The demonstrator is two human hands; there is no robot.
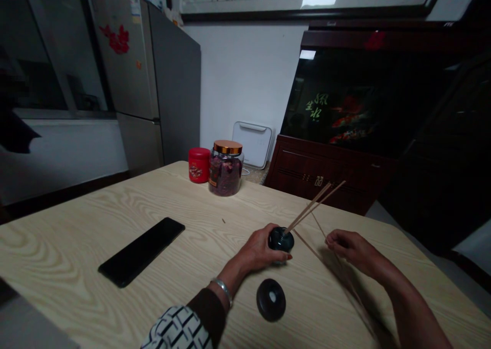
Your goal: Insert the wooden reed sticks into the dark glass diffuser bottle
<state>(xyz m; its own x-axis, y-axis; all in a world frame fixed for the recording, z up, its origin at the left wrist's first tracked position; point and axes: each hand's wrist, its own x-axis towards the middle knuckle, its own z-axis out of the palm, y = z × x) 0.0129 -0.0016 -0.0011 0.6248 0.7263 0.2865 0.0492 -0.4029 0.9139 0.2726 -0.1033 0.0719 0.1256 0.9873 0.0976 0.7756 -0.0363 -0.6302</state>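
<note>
My left hand (258, 251) is wrapped round a small dark bottle (281, 239) that stands on the wooden table (115, 221). Two thin wooden reed sticks (314, 203) stick out of the bottle's mouth and lean up to the right. My right hand (350, 249) is to the right of the bottle, fingers pinched on other thin sticks (307, 246) that lie low across the table. A round dark lid (271, 299) with a pale centre lies on the table in front of the bottle, near my left wrist.
A black phone (141, 251) lies on the table's left part. At the far edge stand a red tin (199, 165) and a glass jar (226, 168) with a copper lid. Beyond are a fridge (153, 78), a dark cabinet (326, 172) and a fish tank (345, 103).
</note>
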